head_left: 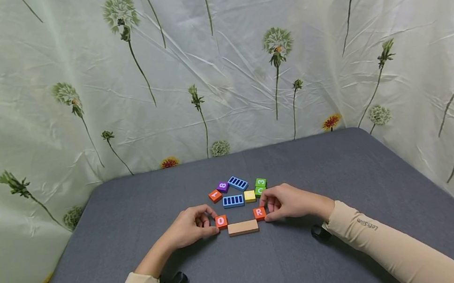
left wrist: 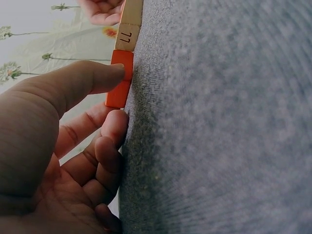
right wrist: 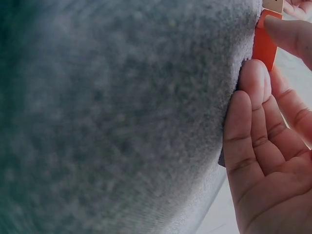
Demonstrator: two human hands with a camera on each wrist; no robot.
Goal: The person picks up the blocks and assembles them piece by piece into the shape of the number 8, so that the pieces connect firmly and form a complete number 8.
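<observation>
My left hand pinches an orange block marked O between thumb and index finger. Opposite it, my right hand pinches an orange block marked R the same way. Both blocks lie on the grey table. Between them, a little nearer to me, lies a plain wooden plank. The left wrist view shows the thumb on the near face of the orange block, its end meeting a wooden piece with dark marks. In the right wrist view, fingers partly hide the other orange block.
Behind the hands lie a blue barred block, a yellow block and a green C block. Farther back are an orange 1 block, a purple 8 block, another blue barred block and a green 3 block.
</observation>
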